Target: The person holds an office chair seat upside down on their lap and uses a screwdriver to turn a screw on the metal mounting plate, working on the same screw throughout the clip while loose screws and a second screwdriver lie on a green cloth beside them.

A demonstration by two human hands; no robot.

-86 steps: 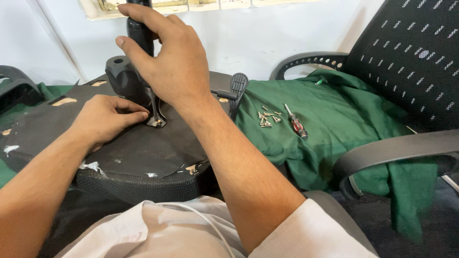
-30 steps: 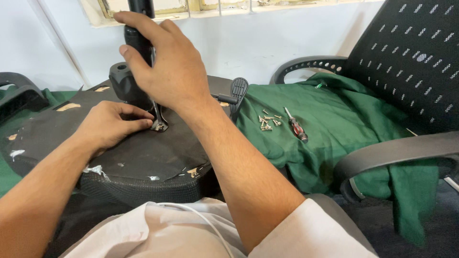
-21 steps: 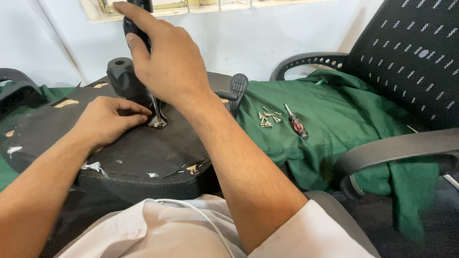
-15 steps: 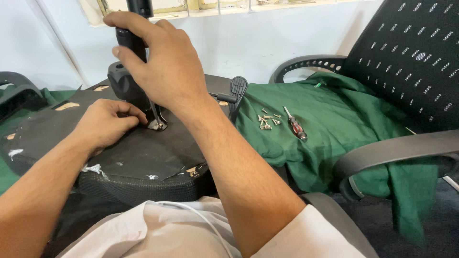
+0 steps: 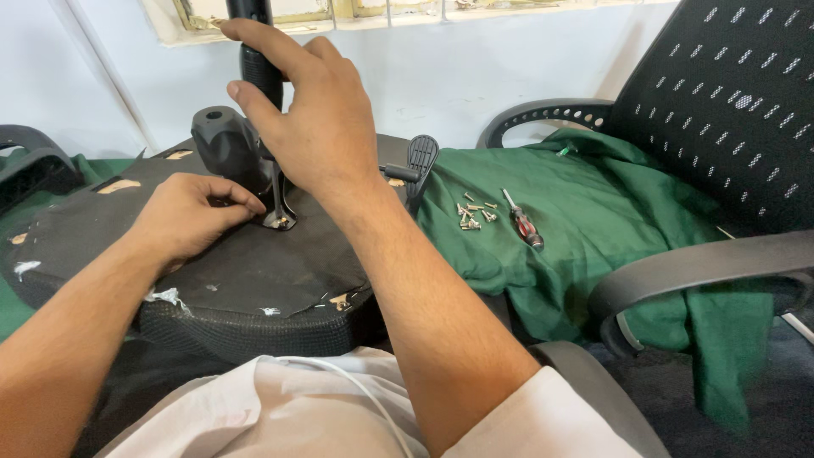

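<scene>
right hand [image 5: 318, 127]: closed round upright screwdriver handle [image 5: 259, 64] | left hand [image 5: 191, 216]: fingers curled, apparently pinching at bracket [image 5: 280, 216]

packages: none | labels: none | signs: none | screens: none

Loose screws [image 5: 472, 216], red-handled screwdriver [image 5: 522, 220] on green cloth [image 5: 610, 212]; black mesh chair [image 5: 729, 110] right.

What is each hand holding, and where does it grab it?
The right hand grips the black screwdriver handle near its top. The left hand pinches by the tool's tip; anything there is hidden.
</scene>
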